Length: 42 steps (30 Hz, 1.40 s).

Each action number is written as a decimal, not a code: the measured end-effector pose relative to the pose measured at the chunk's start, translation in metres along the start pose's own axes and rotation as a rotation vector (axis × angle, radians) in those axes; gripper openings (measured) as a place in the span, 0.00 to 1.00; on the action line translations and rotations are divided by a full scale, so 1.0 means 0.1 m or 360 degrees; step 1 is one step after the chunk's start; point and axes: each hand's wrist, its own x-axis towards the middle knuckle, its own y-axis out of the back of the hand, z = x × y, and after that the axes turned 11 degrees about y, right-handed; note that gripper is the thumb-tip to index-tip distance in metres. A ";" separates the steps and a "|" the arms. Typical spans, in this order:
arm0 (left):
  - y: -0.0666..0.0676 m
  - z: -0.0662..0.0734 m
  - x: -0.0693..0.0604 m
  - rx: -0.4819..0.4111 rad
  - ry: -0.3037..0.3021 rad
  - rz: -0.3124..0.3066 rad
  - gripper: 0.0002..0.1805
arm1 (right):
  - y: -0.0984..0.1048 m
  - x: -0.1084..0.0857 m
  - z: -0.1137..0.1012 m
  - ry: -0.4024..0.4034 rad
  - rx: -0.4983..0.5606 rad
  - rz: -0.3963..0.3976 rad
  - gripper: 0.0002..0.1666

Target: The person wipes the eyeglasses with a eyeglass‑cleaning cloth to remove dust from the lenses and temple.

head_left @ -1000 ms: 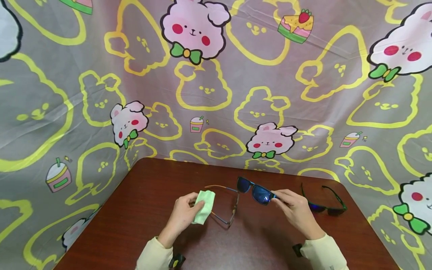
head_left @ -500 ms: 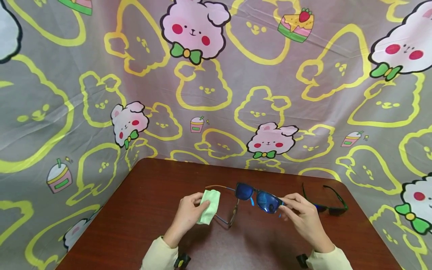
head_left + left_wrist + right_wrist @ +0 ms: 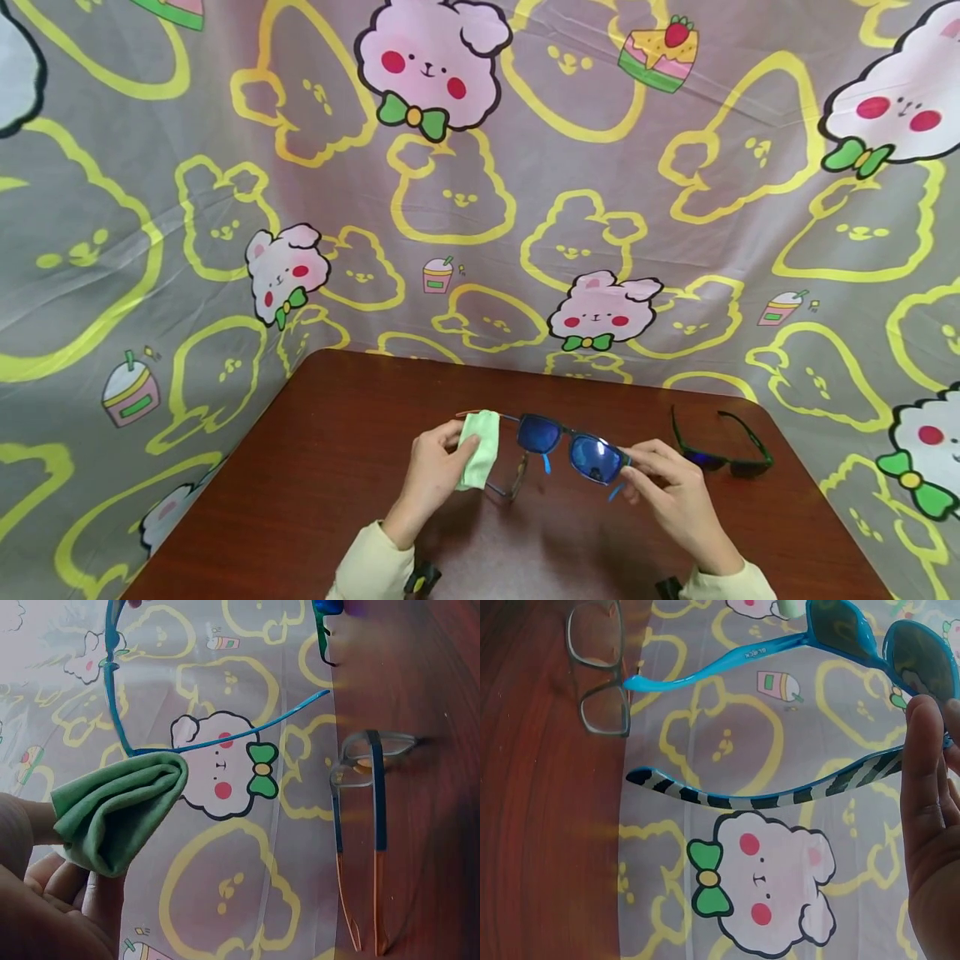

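My left hand (image 3: 431,473) holds a folded light green cloth (image 3: 482,450), thumb over its front. Pinched at one hinge corner by my right hand (image 3: 675,496) is a pair of sunglasses (image 3: 596,460) with blue mirrored lenses, held above the table. Its bright blue inner frame (image 3: 757,652) and zebra-striped temple (image 3: 780,799) show in the right wrist view, both temples unfolded. In the left wrist view the cloth (image 3: 124,814) is close to the far end of the sunglasses; whether they touch I cannot tell.
Eyeglasses with a clear grey frame (image 3: 380,795) and blue-and-orange temples stand on the brown table (image 3: 360,400), behind the cloth. Dark sunglasses (image 3: 750,469) lie to the right with temples unfolded. A patterned cloth curtain (image 3: 465,167) rises behind the table.
My left hand has moved right and slightly up with the cloth, closer to the sunglasses. My right hand has lowered the sunglasses and turned them, so their blue temple ends show below the lenses.
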 end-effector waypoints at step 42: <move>-0.32 -0.04 0.00 0.0859 -0.1546 0.0240 0.28 | -0.12 -0.01 -0.07 0.0226 0.0042 0.0098 0.19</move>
